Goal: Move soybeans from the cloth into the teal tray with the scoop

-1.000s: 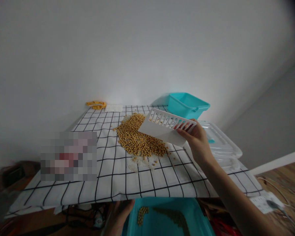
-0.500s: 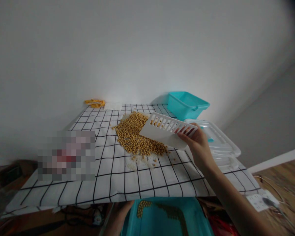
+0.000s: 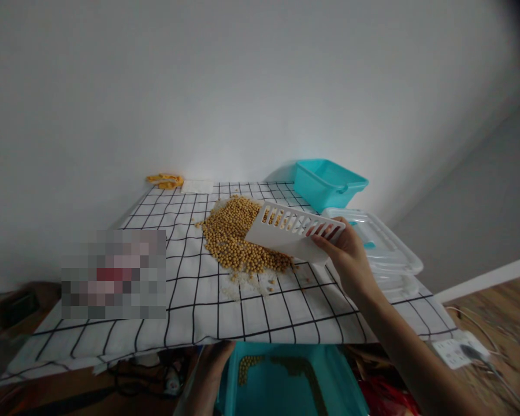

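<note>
My right hand (image 3: pixel 350 256) is closed on the right end of a white slotted scoop (image 3: pixel 292 231), tilted over a heap of yellow soybeans (image 3: pixel 236 240) on the checked tablecloth (image 3: pixel 190 294). Some white grains (image 3: pixel 248 282) lie at the heap's near edge. My left hand (image 3: pixel 212 364) reaches below the table's front edge and grips the left rim of a turquoise bin (image 3: pixel 286 381) that holds some beans; its fingers are mostly hidden.
A second turquoise bin (image 3: pixel 328 183) stands at the back right, beside clear plastic lids (image 3: pixel 379 245). An orange object (image 3: pixel 165 180) lies at the back by the wall. A blurred patch covers the cloth's left part. A power strip (image 3: pixel 457 349) lies on the wooden floor, right.
The scoop and my right hand have shifted slightly left and lower over the heap. The view has drifted a little, and the lower bin sits lower in frame.
</note>
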`<state>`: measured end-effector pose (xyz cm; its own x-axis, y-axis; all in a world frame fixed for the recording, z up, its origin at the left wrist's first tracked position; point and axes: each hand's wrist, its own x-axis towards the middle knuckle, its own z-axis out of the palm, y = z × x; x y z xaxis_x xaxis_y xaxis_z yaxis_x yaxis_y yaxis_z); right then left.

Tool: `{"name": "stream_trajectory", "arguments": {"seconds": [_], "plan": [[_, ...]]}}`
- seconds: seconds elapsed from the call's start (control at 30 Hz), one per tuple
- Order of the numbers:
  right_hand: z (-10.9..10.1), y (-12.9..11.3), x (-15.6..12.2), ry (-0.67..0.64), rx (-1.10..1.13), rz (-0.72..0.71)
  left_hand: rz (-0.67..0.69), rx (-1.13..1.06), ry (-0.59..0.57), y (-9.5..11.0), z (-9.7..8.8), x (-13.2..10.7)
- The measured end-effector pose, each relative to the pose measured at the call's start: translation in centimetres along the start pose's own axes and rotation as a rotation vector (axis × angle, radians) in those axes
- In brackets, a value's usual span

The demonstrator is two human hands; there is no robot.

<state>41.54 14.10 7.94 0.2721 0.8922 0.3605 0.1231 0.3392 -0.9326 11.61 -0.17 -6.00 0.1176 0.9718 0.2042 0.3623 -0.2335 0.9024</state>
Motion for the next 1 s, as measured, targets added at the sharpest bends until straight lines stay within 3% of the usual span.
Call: {"name": "stream_trajectory", "arguments": {"seconds": [0.17, 0.47, 0.63, 1.0], "plan": [[-0.3, -0.1, -0.1, -0.006, -0.008, 0.011, -0.022, -0.015, 0.036, -2.4, 0.3, -0.2], [-0.5, 0.1, -0.5, -0.031, -0.039, 0.022, -0.094, -0.078, -0.014, -1.6, 1.1, 0.5], [-0.6, -0.2, -0.9, -0.049, -0.051, 0.02, 0.03, -0.054, 0.025, -2.8, 1.2, 0.2], [-0.9, -1.0, -2.0, -0.083, -0.026, 0.04, -0.041, -0.072, 0.095, -1.7, 1.7, 0.2]]}}
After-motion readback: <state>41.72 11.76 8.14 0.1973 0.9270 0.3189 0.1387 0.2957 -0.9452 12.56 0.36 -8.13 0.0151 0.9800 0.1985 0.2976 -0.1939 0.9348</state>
